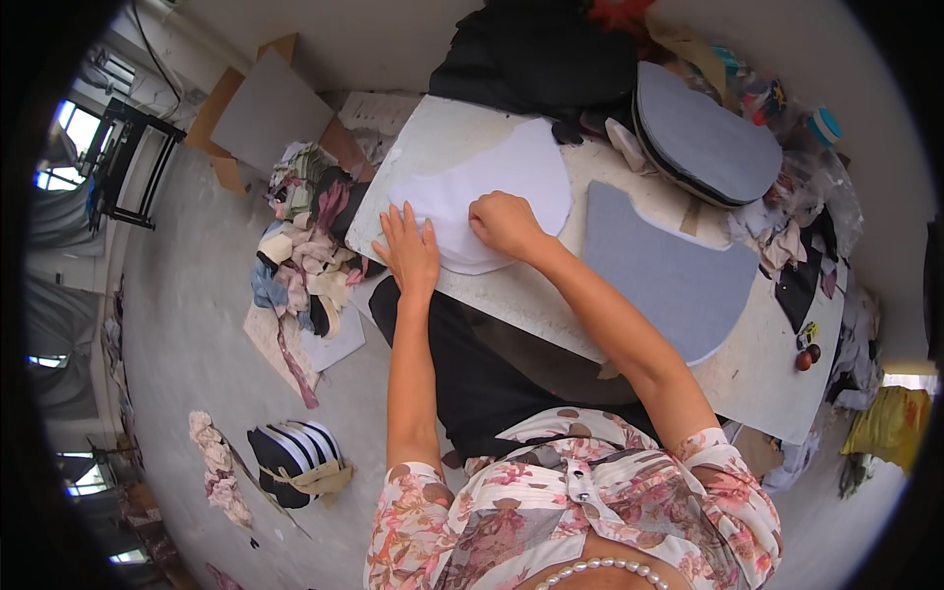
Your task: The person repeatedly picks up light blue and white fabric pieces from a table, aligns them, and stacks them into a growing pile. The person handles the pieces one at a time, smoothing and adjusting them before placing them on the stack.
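A white, curved piece of fabric [526, 162] lies flat on the left part of the pale table, with slight wrinkles in its middle. My left hand [411, 254] rests on its left edge, palm down and fingers spread. On the middle of the same piece, my right hand [506, 226] is closed, its fingers curled in against the cloth. Whatever may be inside those fingers is hidden. Just right of my right forearm lies a grey-blue cut piece [654, 265] of similar curved outline, with a white lower edge.
A stack of grey-blue shaped pieces [708, 133] stands at the table's far right, beside black fabric [536, 59]. Two dark red balls [806, 358] sit near the right edge. Fabric scraps [300, 246] heap left of the table. A tied black-and-white bundle [297, 460] lies on the floor.
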A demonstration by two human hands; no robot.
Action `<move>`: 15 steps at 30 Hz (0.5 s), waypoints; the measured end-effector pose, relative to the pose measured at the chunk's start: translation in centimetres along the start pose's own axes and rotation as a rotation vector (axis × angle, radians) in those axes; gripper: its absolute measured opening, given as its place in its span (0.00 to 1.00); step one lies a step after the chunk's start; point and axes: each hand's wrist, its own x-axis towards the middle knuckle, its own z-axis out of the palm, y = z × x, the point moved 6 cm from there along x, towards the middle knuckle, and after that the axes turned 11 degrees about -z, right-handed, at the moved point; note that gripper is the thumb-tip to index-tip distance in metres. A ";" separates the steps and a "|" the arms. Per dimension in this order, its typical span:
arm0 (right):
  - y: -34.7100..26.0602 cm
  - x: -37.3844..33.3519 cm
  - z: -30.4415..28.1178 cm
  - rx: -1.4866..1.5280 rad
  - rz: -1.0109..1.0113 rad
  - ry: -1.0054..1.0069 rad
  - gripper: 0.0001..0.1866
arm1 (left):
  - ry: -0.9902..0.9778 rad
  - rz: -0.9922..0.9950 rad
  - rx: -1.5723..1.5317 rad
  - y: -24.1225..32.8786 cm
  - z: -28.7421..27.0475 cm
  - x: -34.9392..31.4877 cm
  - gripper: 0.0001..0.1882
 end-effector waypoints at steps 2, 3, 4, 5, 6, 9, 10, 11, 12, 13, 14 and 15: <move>1.0 -0.1 -0.8 0.110 0.097 -0.005 0.07 | -0.031 -0.006 0.056 0.0 0.1 -0.1 0.28; 1.7 -0.1 -1.3 0.165 0.146 -0.006 0.08 | -0.046 -0.009 0.083 0.0 0.2 -0.1 0.29; 3.1 -0.6 -2.4 0.261 0.197 0.043 0.08 | -0.065 -0.009 0.088 0.7 0.5 -0.1 0.29; 4.3 -0.9 -3.5 0.361 0.239 0.091 0.09 | -0.079 -0.015 0.096 1.0 0.4 -0.1 0.29; 5.6 -1.5 -4.8 0.460 0.282 0.142 0.10 | -0.094 -0.018 0.103 1.4 0.5 -0.1 0.29; 6.8 -3.7 -10.9 0.898 0.355 0.332 0.11 | -0.066 -0.007 0.130 0.7 0.3 -0.1 0.29; 6.9 -4.9 -13.6 0.977 0.320 0.417 0.11 | -0.059 -0.009 0.138 0.5 0.5 -0.1 0.29; 7.2 -6.1 -16.1 1.029 0.290 0.487 0.12 | -0.053 -0.009 0.145 0.1 0.6 0.0 0.29; 7.3 -7.6 -18.9 1.068 0.262 0.561 0.12 | -0.051 -0.003 0.142 0.3 0.9 0.1 0.29; 7.0 -9.1 -21.5 1.070 0.208 0.605 0.12 | -0.067 -0.015 0.138 0.5 1.0 0.1 0.29; 6.2 -10.5 -23.7 1.079 0.148 0.647 0.12 | -0.078 -0.030 0.142 0.3 0.8 0.1 0.29; 5.3 -11.7 -25.3 1.071 0.103 0.670 0.11 | -0.050 -0.030 0.109 -0.4 1.1 0.2 0.29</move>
